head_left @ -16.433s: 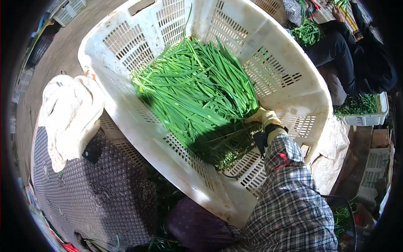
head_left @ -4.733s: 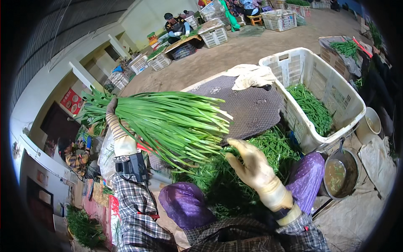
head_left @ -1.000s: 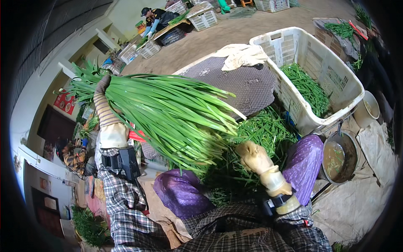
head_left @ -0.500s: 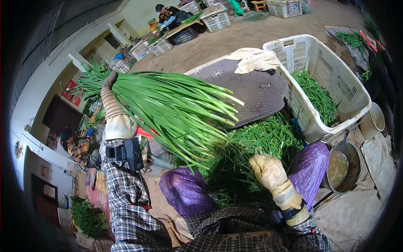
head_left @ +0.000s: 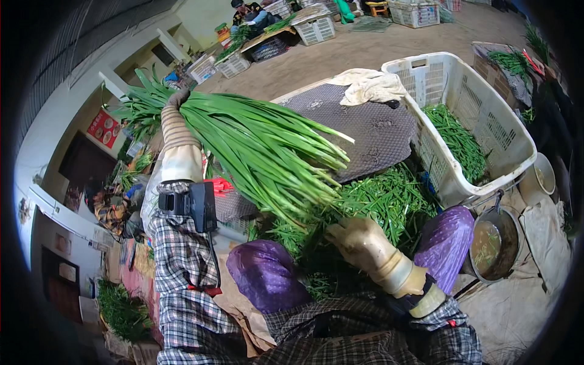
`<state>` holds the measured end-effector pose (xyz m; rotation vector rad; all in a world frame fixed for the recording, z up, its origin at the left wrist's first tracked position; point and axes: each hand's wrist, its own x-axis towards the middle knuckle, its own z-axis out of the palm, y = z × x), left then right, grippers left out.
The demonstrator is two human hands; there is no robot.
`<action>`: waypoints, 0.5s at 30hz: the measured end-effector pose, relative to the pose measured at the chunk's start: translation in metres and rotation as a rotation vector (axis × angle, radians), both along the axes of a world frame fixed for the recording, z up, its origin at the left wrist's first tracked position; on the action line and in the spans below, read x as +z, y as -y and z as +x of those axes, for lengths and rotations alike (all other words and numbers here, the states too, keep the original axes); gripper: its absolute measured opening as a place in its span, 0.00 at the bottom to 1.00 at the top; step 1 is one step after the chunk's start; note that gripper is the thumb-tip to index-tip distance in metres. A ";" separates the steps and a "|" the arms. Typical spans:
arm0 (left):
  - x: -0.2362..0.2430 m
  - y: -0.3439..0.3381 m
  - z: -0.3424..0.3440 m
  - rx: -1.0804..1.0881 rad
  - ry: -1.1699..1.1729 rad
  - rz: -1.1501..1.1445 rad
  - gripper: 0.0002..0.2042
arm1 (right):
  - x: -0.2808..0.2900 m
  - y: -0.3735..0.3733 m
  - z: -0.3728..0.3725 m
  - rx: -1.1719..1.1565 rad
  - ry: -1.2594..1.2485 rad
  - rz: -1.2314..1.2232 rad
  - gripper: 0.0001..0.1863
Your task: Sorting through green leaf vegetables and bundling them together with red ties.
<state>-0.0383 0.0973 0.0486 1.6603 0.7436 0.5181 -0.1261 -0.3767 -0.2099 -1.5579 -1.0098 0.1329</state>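
My left hand (head_left: 176, 100), in a dark glove with a striped cuff, is closed round the leafy end of a large bunch of garlic chives (head_left: 255, 143). The bunch slants to the right, its pale stalk ends fanning out above a heap of loose greens (head_left: 389, 198). Beside the lower stalk ends is my right hand (head_left: 356, 240), in a cream glove; its fingers are blurred and partly hidden, so what they hold is unclear. Under the bunch lies a grey textured mat (head_left: 371, 131), and red strands (head_left: 220, 185) show beside my left wrist.
A white slatted crate (head_left: 426, 149) with cut greens stands at the right. Near my knee are a pan of murky liquid (head_left: 486, 243) and a pale bucket (head_left: 538, 177). A cream cloth (head_left: 368, 85) rests on the mat's far edge. Other people work among crates at the back and left.
My right hand has moved left, toward the stalk ends. My left hand, still gripping the chives, has shifted slightly right. The red strands show more clearly beneath the bunch.
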 end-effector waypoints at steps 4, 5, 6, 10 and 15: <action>0.015 -0.021 -0.008 0.114 -0.024 -0.063 0.18 | -0.011 0.032 -0.022 0.004 0.201 -0.584 0.08; 0.020 -0.025 -0.022 0.166 -0.025 -0.128 0.18 | 0.010 0.016 -0.019 -0.131 0.262 -0.193 0.10; 0.027 -0.027 -0.026 0.170 0.000 -0.143 0.18 | 0.029 0.009 -0.015 -0.226 0.297 -0.100 0.11; -0.023 0.069 -0.009 -0.022 0.300 0.122 0.23 | 0.037 -0.024 0.008 -0.399 0.380 0.206 0.11; -0.001 0.108 -0.015 0.008 0.335 -0.087 0.20 | 0.054 -0.043 0.005 -0.491 0.431 0.001 0.10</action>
